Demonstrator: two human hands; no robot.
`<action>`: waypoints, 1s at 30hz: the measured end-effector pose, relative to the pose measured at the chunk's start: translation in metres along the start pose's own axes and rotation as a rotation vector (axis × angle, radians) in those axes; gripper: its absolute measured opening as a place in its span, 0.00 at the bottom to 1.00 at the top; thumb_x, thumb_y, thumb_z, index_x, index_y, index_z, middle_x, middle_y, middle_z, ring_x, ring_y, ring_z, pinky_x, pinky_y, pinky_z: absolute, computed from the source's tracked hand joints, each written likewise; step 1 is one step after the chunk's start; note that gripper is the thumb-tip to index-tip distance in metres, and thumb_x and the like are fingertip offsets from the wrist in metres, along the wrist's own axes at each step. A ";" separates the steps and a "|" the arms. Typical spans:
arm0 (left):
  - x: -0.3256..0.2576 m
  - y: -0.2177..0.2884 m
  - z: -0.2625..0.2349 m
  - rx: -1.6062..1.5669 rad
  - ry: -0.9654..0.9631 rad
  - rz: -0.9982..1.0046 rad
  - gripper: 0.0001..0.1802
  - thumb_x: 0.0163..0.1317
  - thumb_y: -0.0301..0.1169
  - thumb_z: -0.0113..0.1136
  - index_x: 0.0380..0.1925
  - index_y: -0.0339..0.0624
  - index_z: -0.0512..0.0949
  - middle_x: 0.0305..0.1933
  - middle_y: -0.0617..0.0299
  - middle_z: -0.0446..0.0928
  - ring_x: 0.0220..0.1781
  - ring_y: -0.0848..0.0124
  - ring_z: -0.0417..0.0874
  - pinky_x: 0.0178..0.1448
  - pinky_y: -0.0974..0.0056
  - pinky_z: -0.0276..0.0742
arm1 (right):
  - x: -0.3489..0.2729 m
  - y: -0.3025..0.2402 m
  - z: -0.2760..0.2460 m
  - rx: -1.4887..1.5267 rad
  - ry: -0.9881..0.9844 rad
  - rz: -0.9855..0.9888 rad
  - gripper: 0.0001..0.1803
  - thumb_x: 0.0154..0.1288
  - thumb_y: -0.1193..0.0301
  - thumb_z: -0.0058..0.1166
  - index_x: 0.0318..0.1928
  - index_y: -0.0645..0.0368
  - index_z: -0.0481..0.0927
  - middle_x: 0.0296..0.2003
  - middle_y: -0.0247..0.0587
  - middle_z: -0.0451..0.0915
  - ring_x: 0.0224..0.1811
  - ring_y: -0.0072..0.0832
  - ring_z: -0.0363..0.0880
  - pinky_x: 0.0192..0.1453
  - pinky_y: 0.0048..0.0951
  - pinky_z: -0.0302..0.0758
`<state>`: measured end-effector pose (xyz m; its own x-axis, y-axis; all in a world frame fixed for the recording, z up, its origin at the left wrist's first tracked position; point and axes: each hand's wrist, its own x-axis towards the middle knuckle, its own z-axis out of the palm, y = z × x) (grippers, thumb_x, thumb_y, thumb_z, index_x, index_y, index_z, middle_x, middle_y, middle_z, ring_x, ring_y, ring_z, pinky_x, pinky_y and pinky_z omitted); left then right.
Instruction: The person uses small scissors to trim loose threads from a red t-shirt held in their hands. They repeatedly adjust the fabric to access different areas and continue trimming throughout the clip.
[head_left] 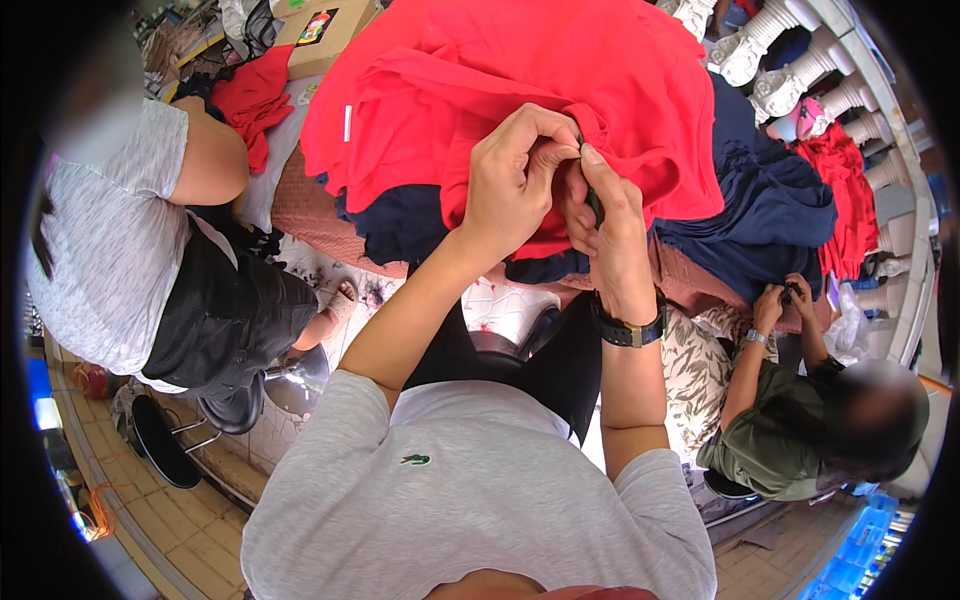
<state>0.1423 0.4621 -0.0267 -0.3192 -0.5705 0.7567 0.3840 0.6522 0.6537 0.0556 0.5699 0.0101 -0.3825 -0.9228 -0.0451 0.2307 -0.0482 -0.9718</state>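
A heap of red garments point(520, 70) lies on the table in front of me. My left hand point(515, 175) pinches a fold of the top red garment at its near edge. My right hand point(610, 230), with a dark watch on its wrist, holds a small dark tool point(594, 205) against the same fold, thumb pressed to the cloth. Both hands touch each other at the fold. What kind of tool it is I cannot tell; most of it is hidden by my fingers.
Navy garments point(775, 205) lie under and to the right of the red heap. A person in a grey top point(110, 240) sits at my left on a stool. Another person in a green shirt point(775, 430) works at my right. A cardboard box point(325, 35) stands at the back.
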 end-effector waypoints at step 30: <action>0.078 0.059 -0.066 0.404 -0.109 -0.192 0.07 0.65 0.25 0.65 0.41 0.42 0.78 0.37 0.62 0.82 0.33 0.79 0.77 0.40 0.69 0.74 | -0.006 -0.045 -0.011 -0.509 0.162 -0.680 0.11 0.66 0.76 0.65 0.49 0.61 0.84 0.47 0.26 0.75 0.24 0.05 0.59 0.27 0.13 0.56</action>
<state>0.1970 0.4234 0.0699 -0.4495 -0.6580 0.6042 -0.0523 0.6945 0.7175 0.0372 0.5815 0.0510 -0.4235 -0.6880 0.5893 -0.5086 -0.3577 -0.7831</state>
